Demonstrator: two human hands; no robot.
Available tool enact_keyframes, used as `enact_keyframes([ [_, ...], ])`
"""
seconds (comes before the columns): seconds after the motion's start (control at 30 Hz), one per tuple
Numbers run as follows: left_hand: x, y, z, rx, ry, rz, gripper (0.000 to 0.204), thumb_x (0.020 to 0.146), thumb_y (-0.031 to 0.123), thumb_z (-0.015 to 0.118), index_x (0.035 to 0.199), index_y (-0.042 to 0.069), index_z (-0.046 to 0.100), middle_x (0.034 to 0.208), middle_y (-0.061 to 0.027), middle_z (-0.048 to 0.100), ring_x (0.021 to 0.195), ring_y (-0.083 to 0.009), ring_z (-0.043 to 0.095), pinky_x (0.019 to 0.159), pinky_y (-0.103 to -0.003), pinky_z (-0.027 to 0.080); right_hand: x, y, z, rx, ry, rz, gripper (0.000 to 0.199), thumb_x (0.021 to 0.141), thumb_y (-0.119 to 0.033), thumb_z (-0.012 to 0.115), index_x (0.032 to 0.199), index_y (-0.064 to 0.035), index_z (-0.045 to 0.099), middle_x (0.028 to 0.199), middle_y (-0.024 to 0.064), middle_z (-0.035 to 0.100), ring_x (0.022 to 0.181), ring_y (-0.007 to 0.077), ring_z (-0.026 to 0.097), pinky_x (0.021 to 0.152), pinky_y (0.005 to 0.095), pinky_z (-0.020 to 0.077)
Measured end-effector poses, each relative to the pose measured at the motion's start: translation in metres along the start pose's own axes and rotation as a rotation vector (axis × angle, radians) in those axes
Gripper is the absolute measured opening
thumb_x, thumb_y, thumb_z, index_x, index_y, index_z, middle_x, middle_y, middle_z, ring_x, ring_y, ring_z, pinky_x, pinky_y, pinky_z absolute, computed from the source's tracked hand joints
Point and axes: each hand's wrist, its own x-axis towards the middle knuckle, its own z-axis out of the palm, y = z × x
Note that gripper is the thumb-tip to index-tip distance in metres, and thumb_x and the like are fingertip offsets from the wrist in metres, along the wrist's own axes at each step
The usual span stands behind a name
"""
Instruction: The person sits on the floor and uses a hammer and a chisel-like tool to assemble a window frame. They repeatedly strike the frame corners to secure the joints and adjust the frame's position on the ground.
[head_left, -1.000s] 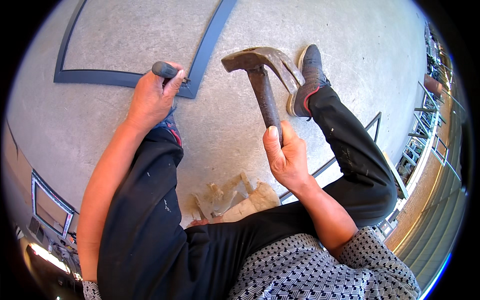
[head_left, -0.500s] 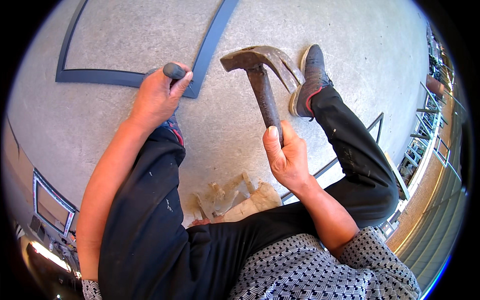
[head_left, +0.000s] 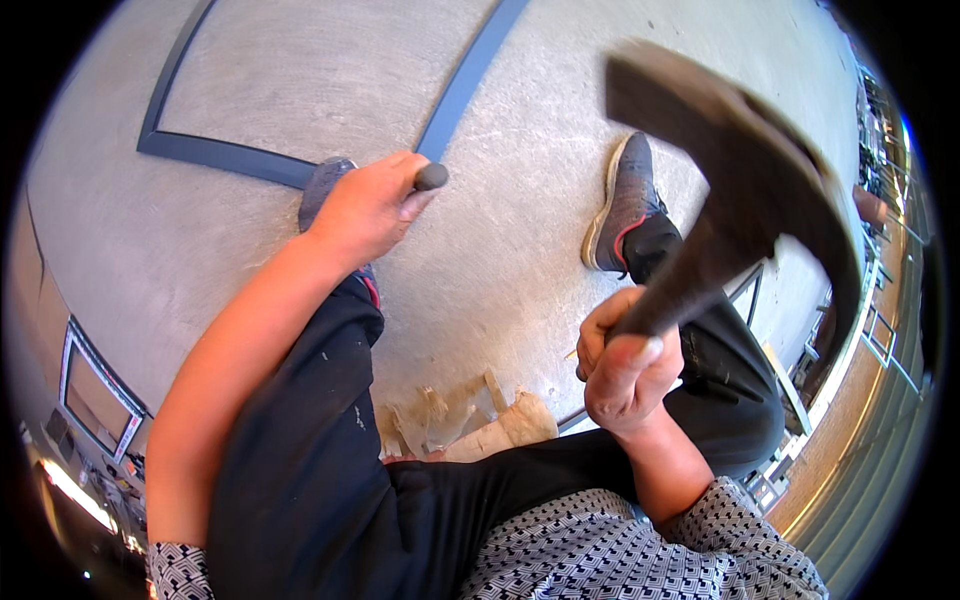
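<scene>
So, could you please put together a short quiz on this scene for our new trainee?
1. Multiple choice: what does the right hand hold? A) a claw hammer B) a paint roller C) a tape measure
2. True or false: the left hand lies flat and empty on the concrete floor.
3. Fill in: the left hand grips a dark, round-ended tool beside the blue-grey ____ lying on the floor.

Key
1. A: the hammer is raised and blurred, with its head near the camera.
2. False: its fingers are wrapped around the tool.
3. frame, whose corner lies just by the hand.
</scene>
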Motion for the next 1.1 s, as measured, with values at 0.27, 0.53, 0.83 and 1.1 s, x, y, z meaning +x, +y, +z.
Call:
enact_keyframes([
  [0.27,-0.002,-0.003,-0.003,0.023,-0.006,-0.068,0.013,0.099,0.018,0.067,0.107,0.008,0.064,0.097,-0.0138,0.066,0.090,-0.0370,0.067,0.078,-0.042,0.054,0.001,0.029,0.009,-0.436,-0.249,0.283,0.033,0.107,-0.036,0.060,0.103,-0.0034,0.055,0.068,0.0235,0.062,0.065,0.0476,0.066,0.058,0.0509,0.0508],
  [0.53,-0.029,-0.016,-0.023,-0.202,0.354,-0.422,0.028,0.106,0.031,0.066,0.113,0.004,0.070,0.096,-0.0019,0.067,0.087,-0.0120,0.060,0.079,-0.029,0.050,0.008,0.065,0.022,0.274,-0.094,0.933,0.036,0.108,-0.041,0.060,0.090,-0.0121,0.050,0.062,-0.0056,0.047,0.047,0.0078,0.043,0.044,0.0289,0.0361],
  [0.83,-0.080,-0.085,-0.077,-0.304,0.913,-0.424,0.025,0.109,0.025,0.057,0.111,0.002,0.068,0.100,-0.0039,0.066,0.094,-0.0126,0.063,0.094,-0.033,0.054,-0.022,0.170,0.041,0.610,-0.079,1.272,0.035,0.103,-0.041,0.067,0.091,-0.0199,0.043,0.060,-0.0068,0.041,0.044,0.0073,0.037,0.041,0.0279,0.0359],
  [1.1,-0.106,-0.106,-0.067,-0.200,0.824,-0.715,0.024,0.106,0.027,0.062,0.107,0.003,0.065,0.084,0.0003,0.058,0.073,-0.0084,0.055,0.076,-0.031,0.053,-0.037,0.203,0.053,-0.273,-0.307,0.965,0.036,0.103,-0.039,0.062,0.100,-0.0039,0.055,0.077,0.0157,0.067,0.068,0.0305,0.071,0.062,0.0447,0.0559],
])
